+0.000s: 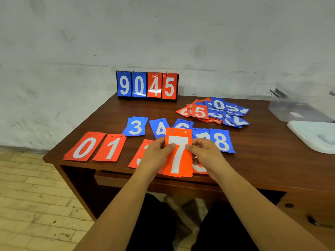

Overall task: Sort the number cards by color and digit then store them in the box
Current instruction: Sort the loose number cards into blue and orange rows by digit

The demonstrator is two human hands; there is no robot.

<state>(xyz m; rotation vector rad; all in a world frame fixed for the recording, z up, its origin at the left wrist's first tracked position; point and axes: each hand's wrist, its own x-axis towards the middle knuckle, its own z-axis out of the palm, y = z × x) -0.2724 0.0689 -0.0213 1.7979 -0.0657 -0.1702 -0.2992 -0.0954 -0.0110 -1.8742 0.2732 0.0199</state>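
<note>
A red card with the digit 7 (178,153) is held upright above the table's front edge. My left hand (155,156) pinches its left side and my right hand (204,154) pinches its right side. Red cards 0 (84,148) and 1 (111,148) lie in a row at the front left; two more red cards are mostly hidden behind my hands. Blue cards 3 (135,126), 4 (159,128), a partly hidden 6 (182,125) and 8 (222,141) lie behind. A mixed pile of red and blue cards (214,111) sits at the back right.
A flip scoreboard (147,86) showing 9 0 4 5 stands at the back edge by the wall. A clear plastic box (297,110) stands at the far right, its white lid (315,135) lying in front of it. The brown table (262,160) ends just before my knees.
</note>
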